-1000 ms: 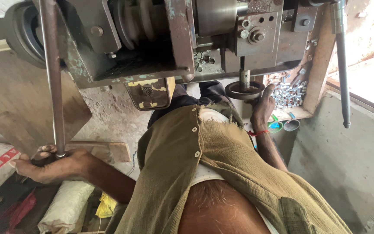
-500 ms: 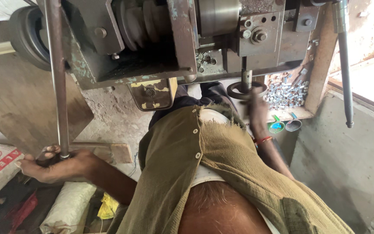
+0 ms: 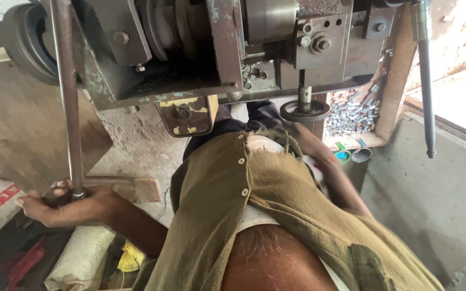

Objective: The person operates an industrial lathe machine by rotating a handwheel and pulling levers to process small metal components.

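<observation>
Item: long steel lever rod (image 3: 67, 97). It runs top to bottom down the left of the view, its long axis nearly straight up and down, its lower end inside your left hand (image 3: 66, 207). That hand is closed around the rod's foot, fingers wrapped, thumb side toward the near edge. The upper end is cut off at the top of the frame.

Item: round metal collar (image 3: 304, 111) under the machine (image 3: 200, 48), on a short spindle, right of centre. Your right hand (image 3: 313, 145) lies just below and near it, blurred; you cannot tell whether it is open or holding anything, nor whether it touches the collar.

Item: tray of small silvery parts (image 3: 354, 116), far right, just beyond the right hand.

Item: second rod (image 3: 426, 86), far right, hanging free, well apart from both hands.

Hidden: your shirt (image 3: 265, 205) covers the middle ground and most of the right forearm.
</observation>
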